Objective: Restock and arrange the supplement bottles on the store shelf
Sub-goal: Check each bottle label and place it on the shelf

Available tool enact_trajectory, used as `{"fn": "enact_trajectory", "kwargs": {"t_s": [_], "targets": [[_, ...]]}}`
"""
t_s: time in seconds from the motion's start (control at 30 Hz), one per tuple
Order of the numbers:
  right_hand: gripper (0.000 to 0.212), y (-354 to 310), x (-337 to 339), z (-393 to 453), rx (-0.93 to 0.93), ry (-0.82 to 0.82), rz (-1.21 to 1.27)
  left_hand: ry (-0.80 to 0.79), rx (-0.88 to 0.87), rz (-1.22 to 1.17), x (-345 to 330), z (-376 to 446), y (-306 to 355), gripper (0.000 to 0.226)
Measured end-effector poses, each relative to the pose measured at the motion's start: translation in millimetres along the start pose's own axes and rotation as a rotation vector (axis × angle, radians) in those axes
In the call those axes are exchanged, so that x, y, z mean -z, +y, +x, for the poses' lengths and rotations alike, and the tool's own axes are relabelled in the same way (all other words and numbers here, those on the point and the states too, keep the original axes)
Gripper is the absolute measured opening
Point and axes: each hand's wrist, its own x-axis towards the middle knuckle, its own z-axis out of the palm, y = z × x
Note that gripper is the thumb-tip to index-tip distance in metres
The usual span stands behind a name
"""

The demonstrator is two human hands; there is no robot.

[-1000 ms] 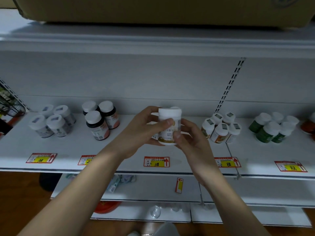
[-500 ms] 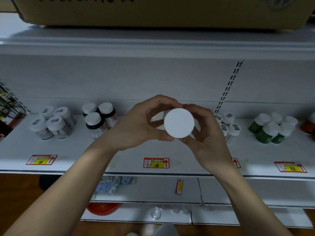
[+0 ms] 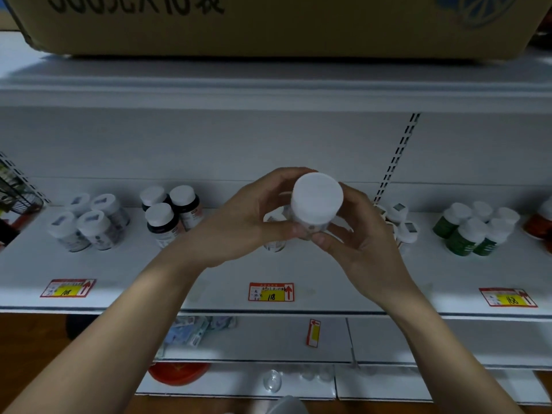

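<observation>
Supplement bottle point(image 3: 316, 204) sits between my two hands, lifted in front of the shelf point(image 3: 313, 270) and tipped so its broad, flat, round white cap faces me; the cap looks like smooth matte plastic. Under it only a sliver of pale body with small print shows. My left hand point(image 3: 248, 225) wraps the bottle from its side, thumb pressing low on the body, and my right hand point(image 3: 361, 237) cups it from the other side, its thumb meeting the left one beneath the cap. Both hands grasp the bottle.

On the shelf behind, groups of cylindrical bottles stand upright. At far left are four greyish ones point(image 3: 89, 222) with white lids bearing small square stickers. Next to them are three dark glossy bottles point(image 3: 170, 210) with plain white caps and pinkish labels. Just right of my right hand, small white bottles point(image 3: 401, 222) are partly hidden. Farther right stands a cluster of green bottles point(image 3: 472, 231), white-capped, and an orange-red one point(image 3: 540, 225) at the edge.

The shelf is smooth white painted metal, with red and yellow price tags point(image 3: 271, 292) along its front lip. A perforated upright runs up the white back panel. A brown cardboard box point(image 3: 268, 25) rests on the shelf above. Lower shelves and a wood-toned floor show below in dim light.
</observation>
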Motion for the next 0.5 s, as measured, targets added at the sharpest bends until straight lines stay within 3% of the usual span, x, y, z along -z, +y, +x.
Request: {"fn": "enact_trajectory", "kwargs": {"t_s": [0.1,0.3,0.4,0.5], "targets": [[0.068,-2.7,7.1,3.4,-0.101,0.008,-0.006,0.018,0.078,-0.057,-3.3,6.6,1.7,0.066],[0.059,-16.9,6.6,21.9,-0.337,0.087,0.125,0.151,0.345,-0.096,-12.3,28.6,19.1,0.033],[0.072,-24.2,3.4,34.8,-0.486,0.129,0.085,0.161,0.493,-0.118,-12.0,38.0,23.1,0.050],[0.070,-28.9,3.2,43.1,-0.571,0.145,0.058,0.134,0.543,-0.112,-9.4,44.8,24.6,0.061]]}}
